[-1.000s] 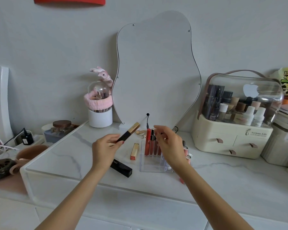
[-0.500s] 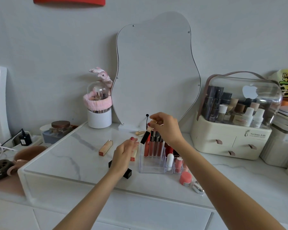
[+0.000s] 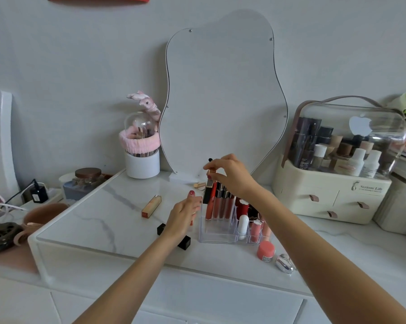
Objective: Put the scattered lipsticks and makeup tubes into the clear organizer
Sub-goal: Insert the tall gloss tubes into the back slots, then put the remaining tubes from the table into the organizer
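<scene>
Head view: the right hand [image 3: 230, 176] pinches a black-and-gold lipstick [image 3: 208, 191] by its gold top, lowering it at the back-left corner of the clear organizer [image 3: 217, 237], which sits near the worktop [image 3: 99, 220] front edge. The left hand [image 3: 184, 215] rests on the organizer's left wall, fingers relaxed, holding nothing. Risk here, I'd say: the tilted tube could catch the rim or knock the 4 standing glosses [image 3: 220, 204]. A gold lipstick [image 3: 151, 206] and a black tube [image 3: 184, 242] lie outside. Readable writing: "Serious Life" on the cream cosmetics case [image 3: 333, 202]; other labels are too small.
</scene>
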